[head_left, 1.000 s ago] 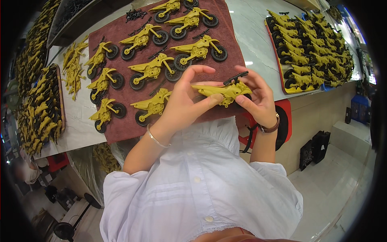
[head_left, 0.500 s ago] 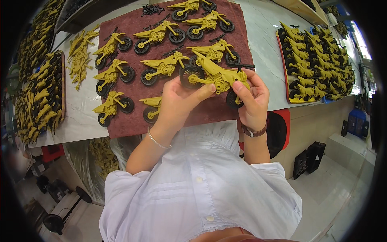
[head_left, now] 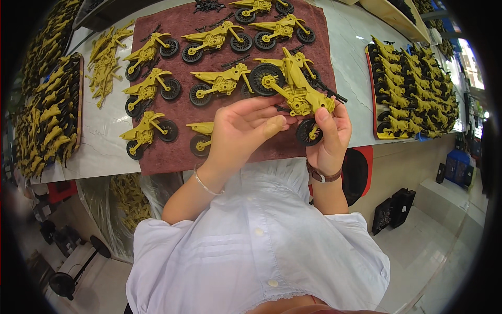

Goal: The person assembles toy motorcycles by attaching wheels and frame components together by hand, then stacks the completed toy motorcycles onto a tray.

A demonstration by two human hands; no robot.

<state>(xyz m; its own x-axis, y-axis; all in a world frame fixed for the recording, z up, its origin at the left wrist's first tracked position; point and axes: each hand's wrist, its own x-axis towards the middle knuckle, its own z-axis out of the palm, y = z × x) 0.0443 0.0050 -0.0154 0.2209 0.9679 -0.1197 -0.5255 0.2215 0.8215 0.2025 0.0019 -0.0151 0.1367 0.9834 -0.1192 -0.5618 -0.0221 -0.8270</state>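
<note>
A yellow toy motorcycle (head_left: 304,94) with black wheels and a black handlebar is held up over the maroon cloth (head_left: 256,149), rear wheel raised. My right hand (head_left: 330,133) grips its front end, thumb on the yellow body near the front fork. Close beneath the body, my left hand (head_left: 244,128) is half-opened, with the thumb apart from the index finger. A small dark part (head_left: 282,108) shows by its fingertips; whether it belongs to the toy I cannot tell. Several similar toy motorcycles (head_left: 222,81) lie on the cloth.
Loose yellow body pieces (head_left: 107,60) lie on the white table (head_left: 112,128) at left. A tray of stacked toy motorcycles (head_left: 413,91) stands at right, with another stack (head_left: 49,118) at far left. Small black parts (head_left: 209,6) lie on the cloth's far side.
The held motorcycle has turned clockwise, its rear rising and its front wheel lowering. My left thumb has come off its rear part; my right hand keeps hold. The whole view has shifted slightly.
</note>
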